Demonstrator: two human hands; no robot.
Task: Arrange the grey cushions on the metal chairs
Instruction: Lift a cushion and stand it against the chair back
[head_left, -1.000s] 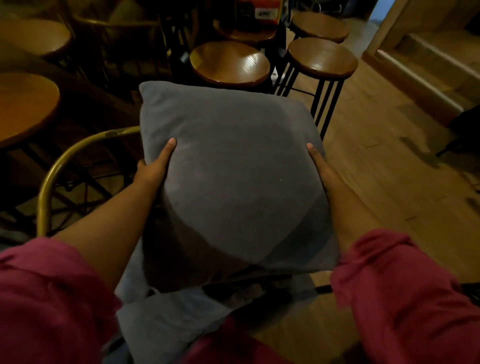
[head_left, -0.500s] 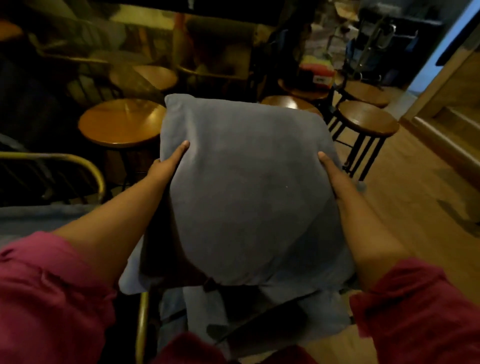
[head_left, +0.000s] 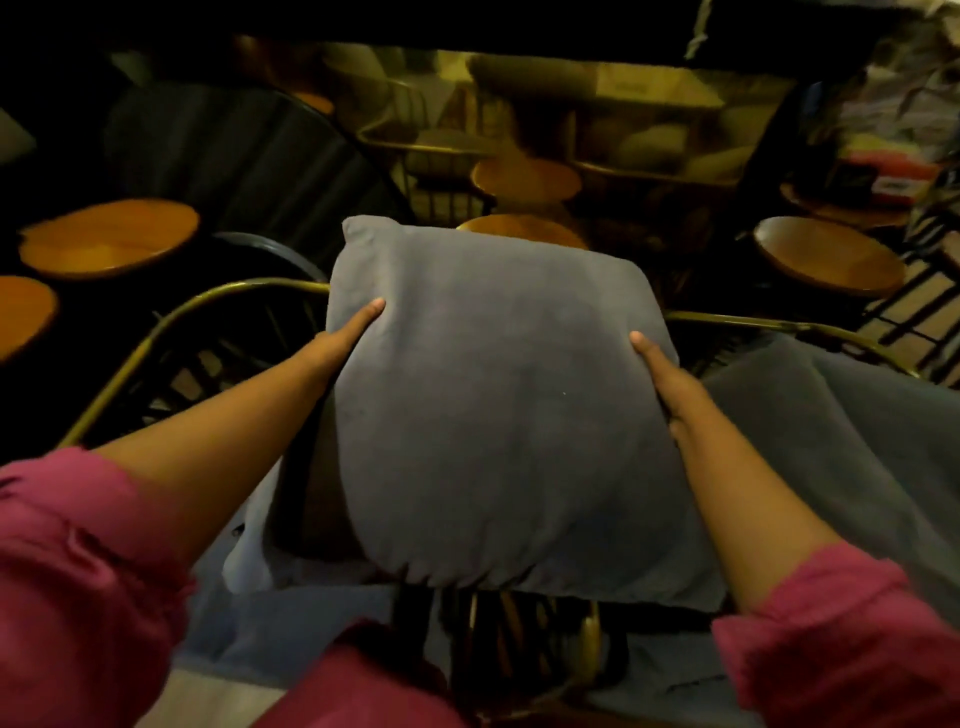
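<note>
I hold a square grey cushion (head_left: 498, 405) in front of me, tilted with its top edge away. My left hand (head_left: 348, 338) grips its left edge and my right hand (head_left: 662, 379) grips its right edge. Under and behind the cushion curves the brass-coloured back rail of a metal chair (head_left: 208, 306) on the left. A second metal chair rail (head_left: 779, 327) runs on the right, with another grey cushion (head_left: 831, 441) lying below it. Grey fabric (head_left: 291, 623) shows beneath the held cushion. The chair seats are hidden.
Round wooden stools stand around: one at far left (head_left: 109, 239), one at the left edge (head_left: 21, 312), one behind the cushion (head_left: 519, 231), one at right (head_left: 826, 262). More brass chairs and a cluttered shelf (head_left: 893, 130) fill the dark background.
The view has swung left, away from the wooden floor and doorway. The cushion stays gripped in both hands and now hangs between two brass chair rails.
</note>
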